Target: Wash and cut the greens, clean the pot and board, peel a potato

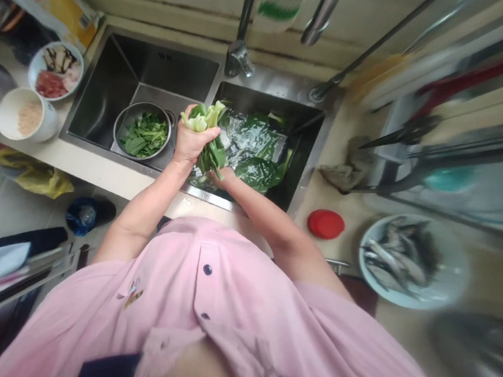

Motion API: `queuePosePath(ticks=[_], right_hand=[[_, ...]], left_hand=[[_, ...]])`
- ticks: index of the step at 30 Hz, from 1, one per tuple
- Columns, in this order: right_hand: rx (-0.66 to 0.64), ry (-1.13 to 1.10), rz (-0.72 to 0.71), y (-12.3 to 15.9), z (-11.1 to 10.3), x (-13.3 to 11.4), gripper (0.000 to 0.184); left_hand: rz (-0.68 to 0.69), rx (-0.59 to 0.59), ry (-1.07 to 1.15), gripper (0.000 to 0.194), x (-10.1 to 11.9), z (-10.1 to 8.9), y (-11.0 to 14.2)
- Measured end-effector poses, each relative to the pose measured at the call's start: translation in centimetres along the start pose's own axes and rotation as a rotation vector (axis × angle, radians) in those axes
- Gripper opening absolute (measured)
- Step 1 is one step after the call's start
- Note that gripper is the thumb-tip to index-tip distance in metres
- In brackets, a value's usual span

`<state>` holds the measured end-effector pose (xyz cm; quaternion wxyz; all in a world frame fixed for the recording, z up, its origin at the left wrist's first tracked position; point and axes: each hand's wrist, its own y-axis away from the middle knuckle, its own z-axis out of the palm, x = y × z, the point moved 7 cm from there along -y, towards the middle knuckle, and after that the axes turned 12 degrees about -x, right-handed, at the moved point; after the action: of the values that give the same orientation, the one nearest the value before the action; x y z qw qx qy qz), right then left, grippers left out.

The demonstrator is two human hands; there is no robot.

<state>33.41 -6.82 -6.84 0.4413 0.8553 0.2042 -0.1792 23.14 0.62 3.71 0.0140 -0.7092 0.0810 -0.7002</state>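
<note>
My left hand (191, 139) is closed around a bunch of leafy greens (208, 129), pale stalks up, held over the divider of a steel double sink (311, 152). My right hand (225, 177) is just below it, touching the dark leaves that hang from the bunch; its fingers are mostly hidden by them. More green leaves (258, 154) float in water in the right basin. In the left basin a metal bowl (123, 117) holds cut greens (145, 135).
A faucet (238, 55) rises behind the sink. On the left counter stand a plate of sliced meat (56, 70) and a white cup (25, 116). To the right lie a red lid (325, 224), a bowl of small fish (407, 262) and a dish rack (452, 153).
</note>
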Motion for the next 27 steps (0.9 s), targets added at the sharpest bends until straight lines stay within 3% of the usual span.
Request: queuePosePath(ticks=[2,7,11,13,14,16,19,22,27], right_hand=[[0.023,-0.039,0.004,0.6,-1.4,2.0,0.029],[0.295,-0.435,-0.148,4.1,-7.0,8.6,0.025],[0.677,-0.328,0.171,7.6,-11.1,12.9,0.036],[0.774,-0.144,0.273,8.1,-12.0,12.2,0.042],[0.738,-0.047,0.265,7.5,-11.9,11.2,0.045],[0.565,0.133,0.169,5.3,-10.6,8.7,0.050],[0.382,0.300,0.022,2.3,-7.9,5.8,0.042],[0.399,0.303,-0.015,0.6,-7.4,5.1,0.038],[0.575,0.015,0.060,-1.4,-11.7,7.0,0.043]], left_hand=[[0.008,0.006,-0.027,0.062,-0.5,-0.7,0.2],[-0.012,0.012,-0.025,0.065,-2.0,-1.6,1.2],[-0.040,0.026,0.001,0.070,-2.9,-1.5,1.5],[-0.043,0.037,0.005,0.070,-3.0,-1.4,1.5],[-0.044,0.041,0.007,0.069,-2.9,-1.3,1.5],[-0.058,0.036,0.016,0.066,-2.7,-0.8,1.7],[-0.137,-0.015,0.050,0.065,-2.6,0.6,2.9],[-0.230,-0.033,0.072,0.061,-3.1,1.9,5.2],[-0.350,-0.022,0.064,0.056,-4.8,2.7,8.4]])
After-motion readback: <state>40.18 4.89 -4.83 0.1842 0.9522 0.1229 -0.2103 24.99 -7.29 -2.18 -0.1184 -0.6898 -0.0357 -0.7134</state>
